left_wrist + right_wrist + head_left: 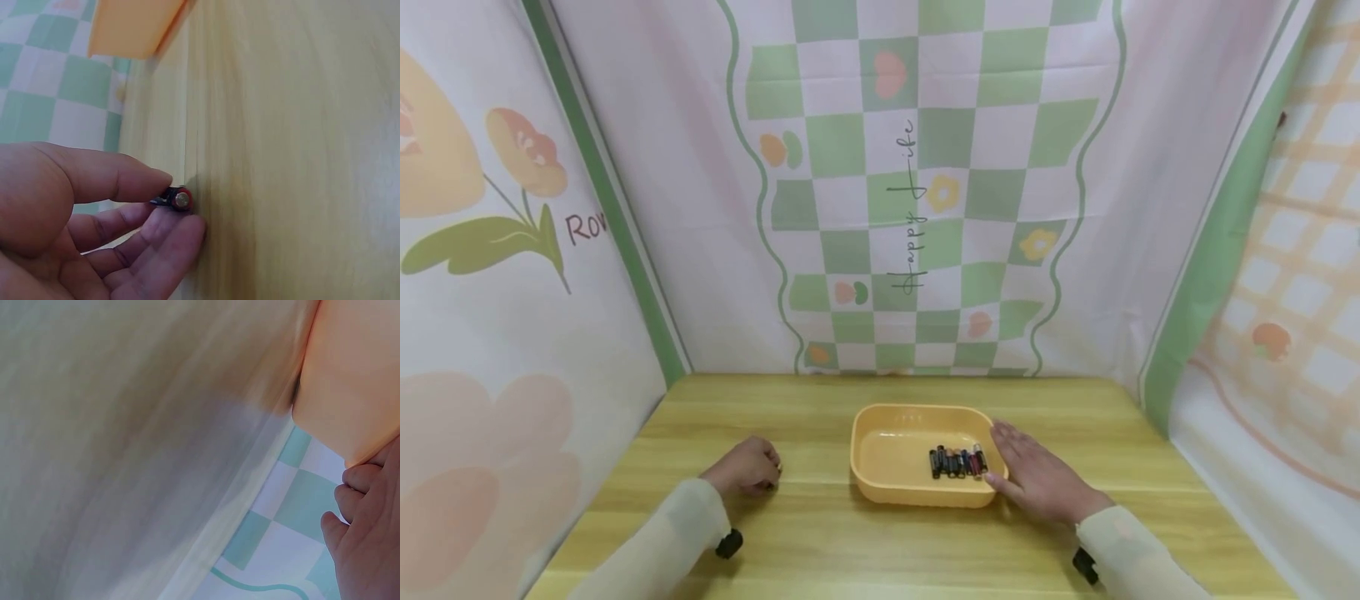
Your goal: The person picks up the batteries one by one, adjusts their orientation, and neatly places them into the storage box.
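My left hand (747, 467) is on the left part of the table, away from the basket. In the left wrist view, its thumb and fingers pinch a small dark battery (182, 200), with a silver end ringed in red facing the camera. My right hand (1043, 477) rests at the right rim of the yellow plastic basket (917, 497), its fingers extended along that side and the thumb over the front right corner. Inside the basket, several batteries (955, 463) lie side by side toward the right, mostly dark, some with reddish or bluish wrappers.
The wood-grain table (820, 550) ends at a back edge in front of a green-and-white checked curtain (925, 200). Printed cloth hangs at the left (490, 333) and right (1292, 333) sides. Black wrist straps show below both sleeves.
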`<control>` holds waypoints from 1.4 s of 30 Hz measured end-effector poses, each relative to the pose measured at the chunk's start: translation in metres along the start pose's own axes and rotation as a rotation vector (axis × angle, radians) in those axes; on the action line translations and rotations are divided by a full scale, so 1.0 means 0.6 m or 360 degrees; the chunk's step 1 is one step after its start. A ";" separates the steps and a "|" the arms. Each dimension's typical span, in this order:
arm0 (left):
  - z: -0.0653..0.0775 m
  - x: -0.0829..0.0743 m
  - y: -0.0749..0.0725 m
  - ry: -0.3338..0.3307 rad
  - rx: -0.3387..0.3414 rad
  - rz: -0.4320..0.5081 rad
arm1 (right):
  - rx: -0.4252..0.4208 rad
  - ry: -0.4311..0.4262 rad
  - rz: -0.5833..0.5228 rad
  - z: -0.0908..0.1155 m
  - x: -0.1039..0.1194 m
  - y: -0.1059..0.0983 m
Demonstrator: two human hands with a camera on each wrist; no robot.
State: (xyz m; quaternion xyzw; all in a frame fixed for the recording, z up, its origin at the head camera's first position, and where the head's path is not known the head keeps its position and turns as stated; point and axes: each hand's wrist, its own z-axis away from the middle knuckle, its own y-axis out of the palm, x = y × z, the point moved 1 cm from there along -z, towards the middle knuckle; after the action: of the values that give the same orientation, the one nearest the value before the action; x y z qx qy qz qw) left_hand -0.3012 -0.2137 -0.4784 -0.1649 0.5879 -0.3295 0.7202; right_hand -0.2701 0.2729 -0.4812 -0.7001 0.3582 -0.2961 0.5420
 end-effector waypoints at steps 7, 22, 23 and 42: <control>-0.003 -0.001 0.006 0.0054 0.0010 0.0212 | 0.0004 0.0001 -0.0004 0.000 0.000 -0.003; -0.018 -0.013 0.016 0.0166 0.0140 0.0629 | 0.0002 0.0005 -0.0012 0.001 -0.001 0.002; -0.019 -0.016 0.017 0.0180 0.0154 0.0661 | -0.0006 -0.0001 -0.0009 0.001 -0.001 0.002; -0.036 -0.070 0.021 0.0279 0.0219 0.0893 | 0.0014 0.0027 -0.0041 0.002 -0.002 0.004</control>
State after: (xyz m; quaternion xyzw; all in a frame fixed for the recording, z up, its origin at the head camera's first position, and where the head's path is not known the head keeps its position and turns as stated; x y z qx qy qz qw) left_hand -0.3224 -0.1730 -0.4607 0.0822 0.6467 -0.1695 0.7391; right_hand -0.2704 0.2740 -0.4841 -0.6998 0.3525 -0.3105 0.5381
